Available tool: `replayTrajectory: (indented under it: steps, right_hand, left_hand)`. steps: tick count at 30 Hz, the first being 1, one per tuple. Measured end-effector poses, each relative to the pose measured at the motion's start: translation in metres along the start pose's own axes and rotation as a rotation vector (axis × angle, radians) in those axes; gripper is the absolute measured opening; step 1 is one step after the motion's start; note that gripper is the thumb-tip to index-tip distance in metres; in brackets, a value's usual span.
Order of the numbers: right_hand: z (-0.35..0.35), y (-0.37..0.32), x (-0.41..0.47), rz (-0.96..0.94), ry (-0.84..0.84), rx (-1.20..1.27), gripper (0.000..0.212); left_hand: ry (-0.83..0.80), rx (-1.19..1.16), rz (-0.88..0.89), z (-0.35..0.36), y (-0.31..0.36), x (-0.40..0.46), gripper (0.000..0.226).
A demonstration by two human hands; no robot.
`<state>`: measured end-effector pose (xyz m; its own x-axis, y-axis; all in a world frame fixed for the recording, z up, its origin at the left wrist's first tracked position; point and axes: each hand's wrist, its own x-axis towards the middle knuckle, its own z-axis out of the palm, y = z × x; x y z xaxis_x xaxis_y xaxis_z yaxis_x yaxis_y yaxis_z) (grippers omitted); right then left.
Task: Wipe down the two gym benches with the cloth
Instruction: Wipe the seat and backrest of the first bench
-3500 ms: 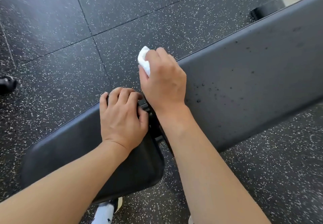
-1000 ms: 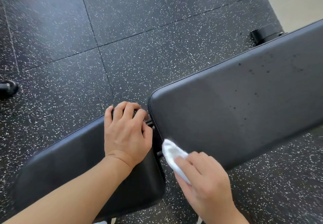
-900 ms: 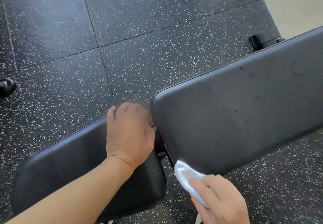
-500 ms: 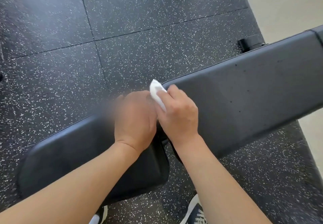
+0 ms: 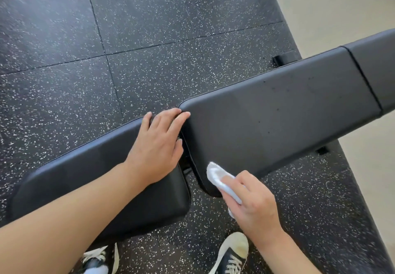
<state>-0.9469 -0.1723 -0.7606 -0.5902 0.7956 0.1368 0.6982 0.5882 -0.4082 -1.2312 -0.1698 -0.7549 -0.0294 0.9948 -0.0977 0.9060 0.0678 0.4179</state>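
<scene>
Right hand (image 5: 254, 205) pinches a white cloth (image 5: 222, 180), fingers curled over it, pressing it onto the near left corner of the long black pad (image 5: 277, 122). Cloth sits right at the rounded near edge, partly under the fingers.

Left hand (image 5: 157, 145) lies flat on the far right end of the short pad (image 5: 89, 177), fingers straight and relaxed, holding nothing. Fingertips reach the narrow gap between the two pads; index tip touches the long pad's corner.

Long pad runs right and far, tilted up. Small dark specks scattered across its surface. A seam crosses it near the right end.

Short pad runs to the near left, just beside the long one.

Black speckled floor (image 5: 149, 28) under everything; pale floor (image 5: 333, 2) at the far right. Two dark sneakers with white toes at the near edge: one (image 5: 232, 254) under the right wrist, one (image 5: 100, 258) under the left forearm.

No containers in view.
</scene>
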Motion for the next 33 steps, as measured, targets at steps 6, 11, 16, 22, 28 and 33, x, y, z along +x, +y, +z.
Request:
replayTrajectory:
  steps: [6, 11, 16, 22, 28, 33]
  right_hand:
    - [-0.013, 0.032, 0.013, 0.229, 0.131, 0.022, 0.022]
    - [-0.014, 0.06, 0.033, 0.503, 0.261, 0.029, 0.013]
    - [0.005, 0.027, 0.028, 0.367, 0.306, 0.077, 0.01]
    - [0.025, 0.0, 0.025, 0.078, 0.205, 0.062, 0.014]
    - [-0.009, 0.093, 0.037, 0.267, 0.378, -0.094, 0.014]
    - [-0.008, 0.082, 0.055, 0.458, 0.422, -0.045, 0.006]
  left_hand:
    - [0.01, -0.011, 0.001, 0.023, 0.041, 0.04, 0.062]
    - [0.046, 0.097, -0.058, 0.045, 0.05, 0.039, 0.065]
    - [0.123, 0.133, -0.029, 0.054, 0.047, 0.041, 0.065]
    - [0.172, 0.122, -0.001, 0.06, 0.043, 0.044, 0.066]
    - [0.175, 0.129, 0.021, 0.06, 0.042, 0.045, 0.067]
    - [0.169, 0.138, 0.028, 0.059, 0.043, 0.045, 0.068]
